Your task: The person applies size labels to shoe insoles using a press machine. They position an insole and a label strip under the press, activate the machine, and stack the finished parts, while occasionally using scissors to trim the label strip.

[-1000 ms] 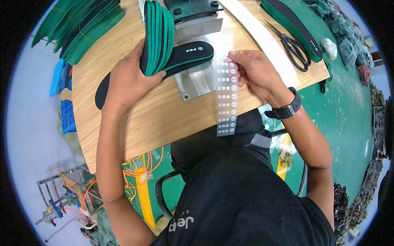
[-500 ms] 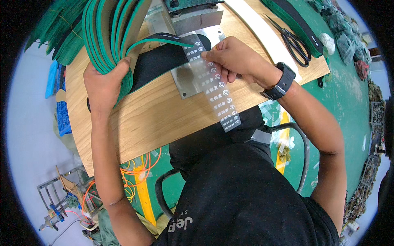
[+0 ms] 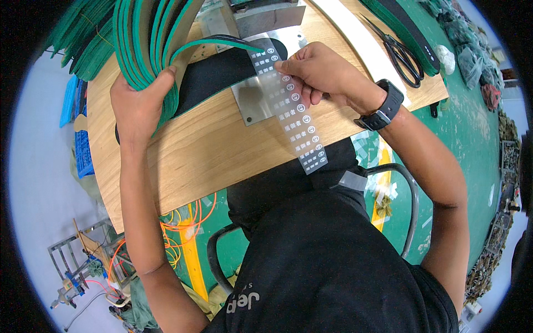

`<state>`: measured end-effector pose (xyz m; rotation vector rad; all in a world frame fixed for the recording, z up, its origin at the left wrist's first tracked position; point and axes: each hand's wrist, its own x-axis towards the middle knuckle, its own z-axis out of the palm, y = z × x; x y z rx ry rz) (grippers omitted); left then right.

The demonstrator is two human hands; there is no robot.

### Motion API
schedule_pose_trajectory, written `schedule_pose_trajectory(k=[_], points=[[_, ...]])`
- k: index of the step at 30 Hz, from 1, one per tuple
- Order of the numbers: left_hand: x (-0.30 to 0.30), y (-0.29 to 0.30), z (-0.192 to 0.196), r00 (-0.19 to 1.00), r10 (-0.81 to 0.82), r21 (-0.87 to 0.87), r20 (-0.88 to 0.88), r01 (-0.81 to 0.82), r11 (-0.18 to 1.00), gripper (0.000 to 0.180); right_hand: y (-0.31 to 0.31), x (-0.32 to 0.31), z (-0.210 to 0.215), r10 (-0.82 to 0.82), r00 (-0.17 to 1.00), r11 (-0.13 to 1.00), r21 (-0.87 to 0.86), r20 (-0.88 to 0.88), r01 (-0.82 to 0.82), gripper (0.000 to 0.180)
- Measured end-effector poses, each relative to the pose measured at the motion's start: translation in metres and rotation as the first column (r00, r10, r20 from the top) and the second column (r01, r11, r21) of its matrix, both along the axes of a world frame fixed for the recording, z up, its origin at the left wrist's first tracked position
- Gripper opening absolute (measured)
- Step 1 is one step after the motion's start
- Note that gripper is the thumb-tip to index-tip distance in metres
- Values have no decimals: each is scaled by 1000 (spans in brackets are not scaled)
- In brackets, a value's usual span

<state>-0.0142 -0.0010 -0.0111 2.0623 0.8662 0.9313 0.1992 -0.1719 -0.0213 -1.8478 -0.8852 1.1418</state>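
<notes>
My left hand [image 3: 136, 108] is wrapped round a thick bundle of long green-and-black foam strips [image 3: 123, 50], bent over in loops. One strip from it runs right, and its end reaches the clear film strip [image 3: 300, 125]. Between thumb and fingers, my right hand [image 3: 322, 72] pinches this film, which carries a row of white printed marks. The film's lower end hangs past the table's front edge. Beneath lies a wide black strip [image 3: 214, 83] with a green edge, reaching over a flat metal plate [image 3: 252, 102] below a metal block of a machine [image 3: 272, 19].
On the wooden table [image 3: 194, 161], black scissors [image 3: 402, 58] lie at the right, beside a long white strip [image 3: 355, 39] and a green-black strip stack [image 3: 408, 39]. More green strips [image 3: 91, 47] are heaped at the far left. A chair frame [image 3: 411, 205] stands in front.
My right hand has shifted slightly up and right with the film. The end of the loose foam strip has turned, so its white mark no longer shows. The whole view has shifted a little.
</notes>
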Motion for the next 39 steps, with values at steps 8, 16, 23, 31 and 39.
schedule_pose_trajectory(k=[8, 16, 23, 31, 39], points=[[3, -7, 3, 998, 48, -5, -46, -48, 999, 25, 0, -1, 2, -22, 999, 999, -24, -46, 21, 33], [4, -8, 2, 1000, -15, -61, -6, 15, 998, 24, -2, -2, 1, -33, 999, 999, 1, -13, 33, 34], [-11, -11, 3, 999, -43, -77, -26, 41, 996, 28, -9, -6, 3, -68, 989, 997, 22, -129, 71, 31], [-28, -27, 7, 990, 59, -35, -129, -64, 997, 33, -23, -7, 4, -7, 999, 993, 120, 53, 1, 24], [-32, -38, 5, 991, 10, -38, -133, -15, 999, 36, -23, -38, -8, 67, 582, 970, 85, 810, -230, 34]])
